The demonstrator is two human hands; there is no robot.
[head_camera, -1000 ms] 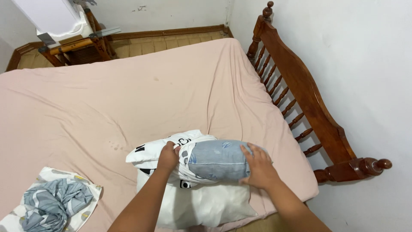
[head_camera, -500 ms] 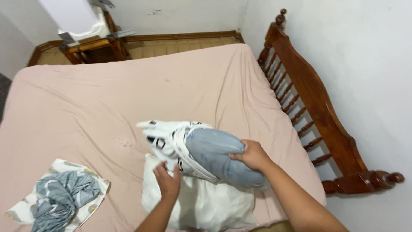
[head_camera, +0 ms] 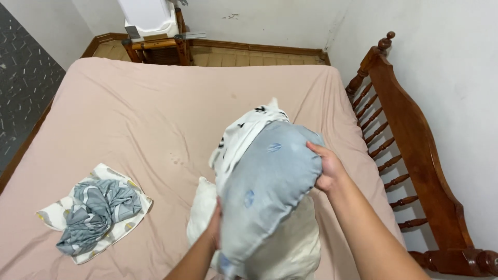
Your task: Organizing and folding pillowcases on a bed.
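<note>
I hold a grey-blue pillow point(head_camera: 264, 192) up off the bed, tilted on end. A white pillowcase with black marks point(head_camera: 244, 132) is bunched over its far end. My right hand point(head_camera: 327, 168) grips the pillow's right edge. My left hand point(head_camera: 213, 228) holds the lower left side, mostly hidden behind the pillow. Under it a plain white pillow point(head_camera: 293, 249) lies on the pink bedsheet point(head_camera: 155, 114).
A crumpled grey and white patterned cloth point(head_camera: 93, 212) lies on the sheet at the left. A wooden headboard with spindles point(head_camera: 410, 140) runs along the right by the white wall. A wooden stand with a white appliance point(head_camera: 153, 26) is beyond the bed's far edge.
The pillow has been lifted off the white pillow and tipped upright, its bare grey-blue end now toward me. My left hand moved under its lower left side. The view shifted left.
</note>
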